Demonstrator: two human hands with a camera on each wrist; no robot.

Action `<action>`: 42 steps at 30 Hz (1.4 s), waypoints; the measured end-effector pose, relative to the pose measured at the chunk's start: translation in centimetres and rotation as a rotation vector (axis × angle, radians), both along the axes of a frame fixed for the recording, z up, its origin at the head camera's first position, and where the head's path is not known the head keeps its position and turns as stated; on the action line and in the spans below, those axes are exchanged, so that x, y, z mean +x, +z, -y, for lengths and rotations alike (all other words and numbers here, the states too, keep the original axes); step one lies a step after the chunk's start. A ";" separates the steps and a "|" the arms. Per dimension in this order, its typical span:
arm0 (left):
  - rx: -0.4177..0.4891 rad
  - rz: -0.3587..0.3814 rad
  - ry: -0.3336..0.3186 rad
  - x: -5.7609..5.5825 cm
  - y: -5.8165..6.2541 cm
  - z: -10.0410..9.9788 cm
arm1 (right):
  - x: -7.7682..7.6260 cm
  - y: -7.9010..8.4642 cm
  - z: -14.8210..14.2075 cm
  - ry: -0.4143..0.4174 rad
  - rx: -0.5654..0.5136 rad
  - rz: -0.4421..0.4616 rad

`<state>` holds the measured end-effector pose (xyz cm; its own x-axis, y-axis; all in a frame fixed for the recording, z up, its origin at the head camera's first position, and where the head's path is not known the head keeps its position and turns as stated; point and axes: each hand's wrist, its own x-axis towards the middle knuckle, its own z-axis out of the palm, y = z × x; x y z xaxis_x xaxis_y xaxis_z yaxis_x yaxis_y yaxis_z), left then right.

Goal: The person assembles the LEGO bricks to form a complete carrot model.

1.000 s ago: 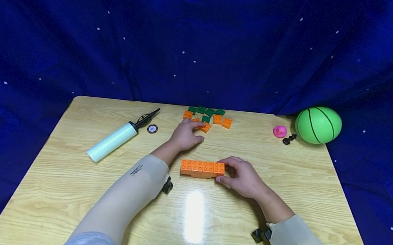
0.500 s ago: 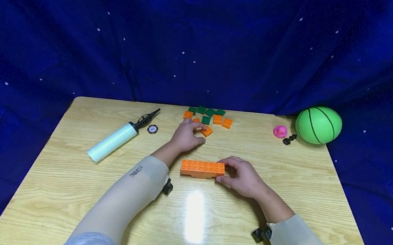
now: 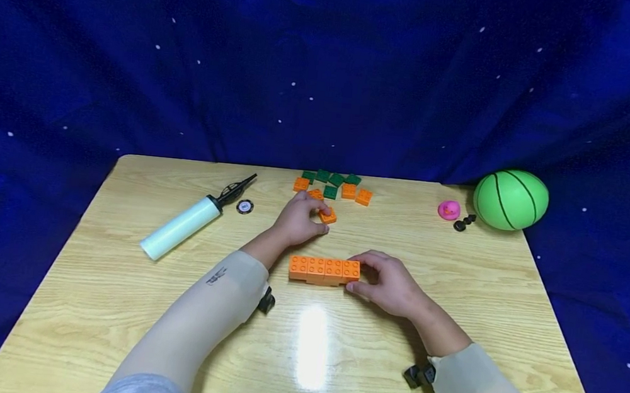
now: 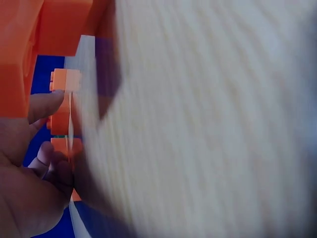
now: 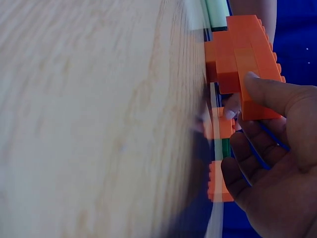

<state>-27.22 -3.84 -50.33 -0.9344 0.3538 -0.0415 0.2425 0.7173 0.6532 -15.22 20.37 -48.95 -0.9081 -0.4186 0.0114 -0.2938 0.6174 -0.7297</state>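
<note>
My left hand [image 3: 298, 220] is at a loose orange toy brick [image 3: 328, 215], its index finger bent over the brick's top and its thumb close at the near side. In the left wrist view this brick [image 4: 60, 119] shows between thumb and fingers. My right hand [image 3: 392, 285] grips the right end of an assembled row of orange bricks [image 3: 316, 267] at mid-table. From the right wrist, the thumb lies along one side of the assembly [image 5: 247, 54], which narrows in steps toward the table. Its far end overlaps the left forearm there.
Behind the left hand lie several loose orange bricks [image 3: 348, 191] and green bricks [image 3: 330, 192]. Left are a hand pump [image 3: 183, 227] and a poker chip [image 3: 245, 207]. At back right are a pink rubber duck [image 3: 449, 211], a small black object [image 3: 463, 223] and a green ball [image 3: 511, 201].
The loose orange brick under my left hand has slid away from the other bricks, toward the near side. My right hand and the assembled row have stayed in place.
</note>
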 end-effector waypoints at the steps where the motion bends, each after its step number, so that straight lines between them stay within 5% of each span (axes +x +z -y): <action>1: 0.015 -0.002 -0.008 0.1 0.0 0.1 | 0.0 0.0 0.0 0.001 -0.001 -0.001; 19: 0.089 -0.003 -0.032 1.2 -0.5 2.0 | 0.0 0.0 0.2 0.003 0.003 0.001; 42: 0.285 0.027 -0.035 4.0 1.1 3.0 | 0.1 -0.2 0.5 -0.007 -0.003 0.006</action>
